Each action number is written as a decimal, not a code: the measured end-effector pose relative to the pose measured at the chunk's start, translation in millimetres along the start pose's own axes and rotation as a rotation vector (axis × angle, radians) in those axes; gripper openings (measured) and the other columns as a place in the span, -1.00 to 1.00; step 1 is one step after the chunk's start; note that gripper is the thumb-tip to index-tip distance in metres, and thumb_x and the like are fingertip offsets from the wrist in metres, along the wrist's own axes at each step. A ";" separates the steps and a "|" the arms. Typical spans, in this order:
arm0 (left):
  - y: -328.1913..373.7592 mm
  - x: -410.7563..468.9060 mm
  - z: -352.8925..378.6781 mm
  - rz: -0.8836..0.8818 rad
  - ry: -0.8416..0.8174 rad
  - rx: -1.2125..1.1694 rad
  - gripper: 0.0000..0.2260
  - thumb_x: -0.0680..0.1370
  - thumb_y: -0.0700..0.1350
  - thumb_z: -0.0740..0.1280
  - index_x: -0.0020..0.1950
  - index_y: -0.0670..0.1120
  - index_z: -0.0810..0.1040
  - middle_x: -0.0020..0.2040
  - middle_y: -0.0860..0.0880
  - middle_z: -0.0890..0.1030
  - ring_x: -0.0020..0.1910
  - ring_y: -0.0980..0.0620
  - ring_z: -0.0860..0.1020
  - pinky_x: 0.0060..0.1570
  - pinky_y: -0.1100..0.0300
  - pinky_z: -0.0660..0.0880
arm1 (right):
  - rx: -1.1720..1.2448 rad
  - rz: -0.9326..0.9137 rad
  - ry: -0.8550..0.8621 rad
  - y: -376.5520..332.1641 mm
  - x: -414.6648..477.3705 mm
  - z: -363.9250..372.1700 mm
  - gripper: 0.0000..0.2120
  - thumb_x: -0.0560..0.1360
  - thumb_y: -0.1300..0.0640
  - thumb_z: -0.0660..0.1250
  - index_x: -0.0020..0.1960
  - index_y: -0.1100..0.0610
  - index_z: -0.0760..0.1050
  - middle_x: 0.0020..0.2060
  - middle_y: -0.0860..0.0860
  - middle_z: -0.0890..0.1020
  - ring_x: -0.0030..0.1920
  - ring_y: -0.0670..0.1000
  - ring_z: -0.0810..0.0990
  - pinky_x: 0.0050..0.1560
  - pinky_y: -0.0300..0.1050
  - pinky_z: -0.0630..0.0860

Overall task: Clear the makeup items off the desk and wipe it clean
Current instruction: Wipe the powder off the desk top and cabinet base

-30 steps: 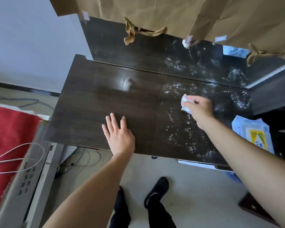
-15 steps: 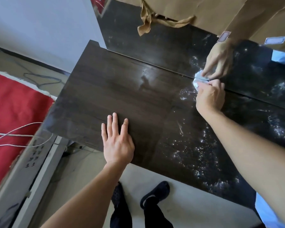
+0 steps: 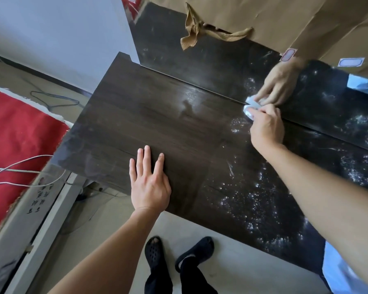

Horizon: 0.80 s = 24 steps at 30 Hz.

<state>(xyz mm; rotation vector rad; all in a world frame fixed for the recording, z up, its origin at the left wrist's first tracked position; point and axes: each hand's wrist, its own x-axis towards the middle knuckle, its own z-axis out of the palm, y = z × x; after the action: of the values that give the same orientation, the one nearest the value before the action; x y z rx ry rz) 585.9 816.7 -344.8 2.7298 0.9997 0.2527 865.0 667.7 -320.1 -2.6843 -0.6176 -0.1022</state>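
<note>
Wiping at the back edge of the dark desk (image 3: 136, 124), right against the mirror (image 3: 210, 60).
Pinching a white wipe (image 3: 248, 110) in the curled right hand (image 3: 266, 128) where desktop meets mirror; pressing flat on the desk's front part with the left hand (image 3: 150, 187), fingers straight, a little spread; white specks (image 3: 253, 198) scattered over the right half.
</note>
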 end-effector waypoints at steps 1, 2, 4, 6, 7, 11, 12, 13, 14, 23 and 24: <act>-0.4 0.6 0.0 -0.001 -0.003 -0.001 -0.57 0.51 -0.13 0.08 0.35 -0.12 0.46 0.48 -0.25 0.26 0.50 -0.22 0.14 0.47 -0.16 0.04 | -0.020 0.040 0.010 11.7 -0.5 -5.8 -0.67 0.47 0.31 0.29 0.17 0.06 0.59 0.04 0.14 0.53 0.09 0.21 0.44 0.02 0.05 0.45; -0.8 0.8 -0.1 0.000 -0.006 -0.001 -0.57 0.51 -0.13 0.08 0.35 -0.11 0.46 0.48 -0.25 0.26 0.50 -0.22 0.14 0.47 -0.16 0.04 | -0.046 0.076 0.007 18.5 1.2 -6.8 -0.68 0.46 0.31 0.30 0.15 0.08 0.60 0.04 0.16 0.55 0.08 0.21 0.45 0.02 0.04 0.43; -1.3 -0.4 -0.4 0.000 -0.009 0.002 -0.57 0.51 -0.12 0.08 0.35 -0.11 0.46 0.48 -0.25 0.26 0.50 -0.22 0.14 0.46 -0.16 0.05 | -0.034 0.160 0.031 14.9 7.5 -0.2 -0.74 0.46 0.26 0.30 0.11 0.13 0.62 0.03 0.17 0.56 0.07 0.21 0.48 0.01 0.01 0.41; -1.1 -0.5 -0.9 0.000 -0.011 0.000 -0.57 0.52 -0.12 0.08 0.35 -0.11 0.46 0.48 -0.25 0.26 0.50 -0.22 0.14 0.46 -0.16 0.05 | 0.038 0.240 0.076 4.7 12.1 9.7 -0.76 0.45 0.11 0.30 0.06 0.16 0.60 0.04 0.13 0.55 0.03 0.13 0.49 0.02 -0.08 0.41; -1.1 -0.2 -1.0 0.002 -0.013 0.000 -0.57 0.52 -0.12 0.07 0.35 -0.11 0.46 0.48 -0.25 0.26 0.50 -0.22 0.14 0.47 -0.16 0.05 | 0.077 0.249 0.071 1.5 13.1 13.5 -0.76 0.45 0.07 0.29 0.04 0.17 0.58 0.04 0.11 0.54 -0.01 0.09 0.48 0.03 -0.11 0.41; -2.4 0.1 0.4 0.001 -0.028 0.007 -0.57 0.52 -0.11 0.07 0.36 -0.10 0.44 0.49 -0.24 0.23 0.51 -0.21 0.12 0.48 -0.15 0.03 | 0.055 0.100 -0.059 -4.0 -4.4 5.4 -0.78 0.48 0.27 0.26 0.05 0.16 0.62 -0.02 0.14 0.53 0.00 0.14 0.51 -0.06 -0.26 0.31; -2.7 -0.5 0.1 -0.002 -0.034 0.006 -0.57 0.52 -0.10 0.06 0.36 -0.10 0.44 0.50 -0.24 0.23 0.51 -0.21 0.11 0.48 -0.15 0.02 | 0.077 0.061 -0.070 -3.8 -20.1 0.7 -0.76 0.47 0.32 0.26 0.03 0.15 0.64 -0.07 0.14 0.54 -0.06 0.14 0.52 -0.11 -0.26 0.30; -2.8 -1.0 -0.2 -0.005 -0.037 0.004 -0.57 0.53 -0.10 0.05 0.36 -0.10 0.44 0.50 -0.24 0.23 0.51 -0.21 0.11 0.48 -0.14 0.01 | 0.112 0.004 -0.087 -5.5 -41.7 -5.0 -0.74 0.46 0.37 0.27 0.00 0.14 0.65 -0.12 0.12 0.53 -0.13 0.13 0.51 -0.14 -0.23 0.31; -2.3 -1.1 -0.6 -0.007 -0.038 0.002 -0.56 0.52 -0.10 0.05 0.36 -0.10 0.44 0.50 -0.24 0.23 0.51 -0.21 0.11 0.48 -0.15 0.01 | 0.151 -0.058 -0.130 -5.9 -66.3 -9.4 -0.72 0.44 0.41 0.28 -0.02 0.13 0.66 -0.17 0.08 0.53 -0.18 0.11 0.50 -0.16 -0.22 0.33; 0.3 0.8 -1.6 -0.007 -0.017 -0.007 -0.56 0.51 -0.10 0.04 0.35 -0.10 0.45 0.49 -0.24 0.24 0.51 -0.21 0.13 0.48 -0.13 0.02 | 0.104 0.062 -0.145 -19.6 0.9 -13.3 -0.77 0.50 0.19 0.22 0.03 0.08 0.63 -0.07 0.17 0.55 -0.05 0.17 0.53 -0.10 -0.17 0.33; 0.5 0.6 -1.4 -0.002 -0.014 -0.007 -0.56 0.51 -0.10 0.04 0.35 -0.10 0.45 0.49 -0.24 0.24 0.51 -0.21 0.13 0.48 -0.13 0.03 | 0.080 0.103 -0.133 -22.4 12.3 -5.5 -0.77 0.50 0.20 0.20 0.01 0.12 0.62 -0.04 0.21 0.54 -0.02 0.20 0.51 -0.10 -0.16 0.29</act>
<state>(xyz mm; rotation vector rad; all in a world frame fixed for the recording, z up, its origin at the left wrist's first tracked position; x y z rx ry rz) 586.4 816.9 -343.3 2.7203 0.9965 0.2358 866.3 689.2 -305.3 -2.6543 -0.5091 0.1267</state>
